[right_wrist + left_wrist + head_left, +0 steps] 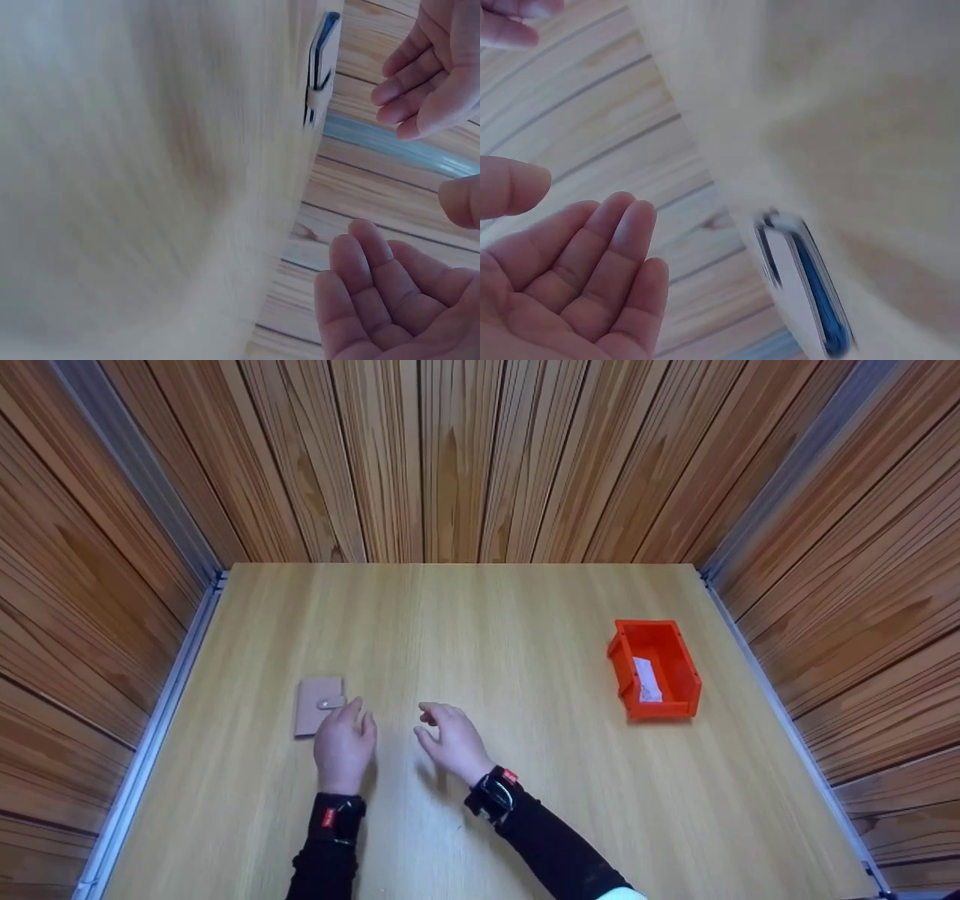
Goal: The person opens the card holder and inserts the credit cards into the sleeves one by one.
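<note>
A pinkish-beige card holder (315,709) with a snap strap lies on the left part of the table. In the left wrist view the card holder (802,285) appears edge-on, with a blue layer inside. My left hand (345,742) is just to its right and nearest to it, fingers loosely bent with nothing in them. The right hand (454,739) hovers over the middle of the table, thumb apart from the fingers, holding nothing. Both palms show bare in the wrist views, the right palm (405,307) turned toward its camera.
An orange-red plastic bin (682,675) stands at the right of the table, with a white slip of paper (647,680) inside. Wood-panelled walls (457,457) enclose the back and sides. Metal rails (161,720) run along the table's side edges.
</note>
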Tool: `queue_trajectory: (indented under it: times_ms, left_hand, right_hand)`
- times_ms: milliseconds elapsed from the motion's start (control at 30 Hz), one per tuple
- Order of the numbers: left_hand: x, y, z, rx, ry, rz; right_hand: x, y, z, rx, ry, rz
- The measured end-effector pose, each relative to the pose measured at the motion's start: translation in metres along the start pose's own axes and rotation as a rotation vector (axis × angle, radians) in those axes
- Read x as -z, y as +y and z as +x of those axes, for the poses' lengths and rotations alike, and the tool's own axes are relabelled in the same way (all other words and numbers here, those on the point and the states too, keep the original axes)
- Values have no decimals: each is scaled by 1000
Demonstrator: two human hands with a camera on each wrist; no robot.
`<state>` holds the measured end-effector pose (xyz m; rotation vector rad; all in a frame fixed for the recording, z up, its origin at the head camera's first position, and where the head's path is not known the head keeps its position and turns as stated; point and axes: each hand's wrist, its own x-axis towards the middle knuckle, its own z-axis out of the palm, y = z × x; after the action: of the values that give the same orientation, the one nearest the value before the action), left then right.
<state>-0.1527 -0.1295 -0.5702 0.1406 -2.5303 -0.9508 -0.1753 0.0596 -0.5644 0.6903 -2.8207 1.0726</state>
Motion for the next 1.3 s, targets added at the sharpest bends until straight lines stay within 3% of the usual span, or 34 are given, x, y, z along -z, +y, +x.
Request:
queue_trajectory:
  times_ms: [267,567,833,1100,1300]
  left_hand:
    - [12,-23,14,28,59,23]
    - [21,-46,24,116,42,70]
    - [21,-63,30,185,41,95]
    - [23,-72,36,244,-14,138]
    - [27,-73,44,330,-135,180]
  right_hand:
    - [-17,-7,18,-38,-76,27]
    - [-38,-9,32,-37,-115,9]
    - [-48,-20,41,-81,-175,37]
    - [-63,-24,49,-137,-188,65]
    - [-66,-25,54,-185,-198,120]
